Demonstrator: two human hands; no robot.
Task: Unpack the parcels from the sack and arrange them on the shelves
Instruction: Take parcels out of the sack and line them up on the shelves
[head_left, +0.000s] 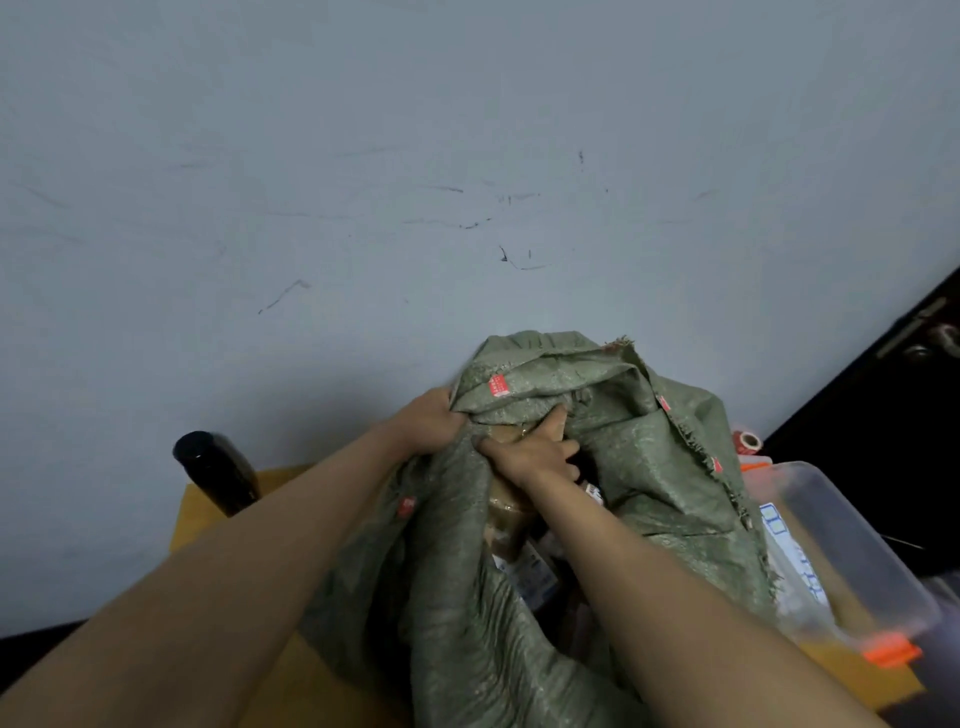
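On the yellow counter (291, 691), against a scuffed grey wall (363, 156), a dark bottle (218, 475) stands at the far left. Right of it, the left hand (428, 423) curls tight round a bunched fold of the green woven sack (649, 457), holding its mouth up. Beside it, the right hand (535, 454) reaches into the opening, fingers spread over a tape-wrapped brown parcel (506, 512); whether it grips cannot be told. Farthest right sits a clear plastic bin (852, 561) with orange clips.

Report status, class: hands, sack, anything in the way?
Left hand grips the sack rim. Right hand reaches into its mouth, on a taped brown parcel. Dark bottle left, clear plastic bin right; neither blocks.
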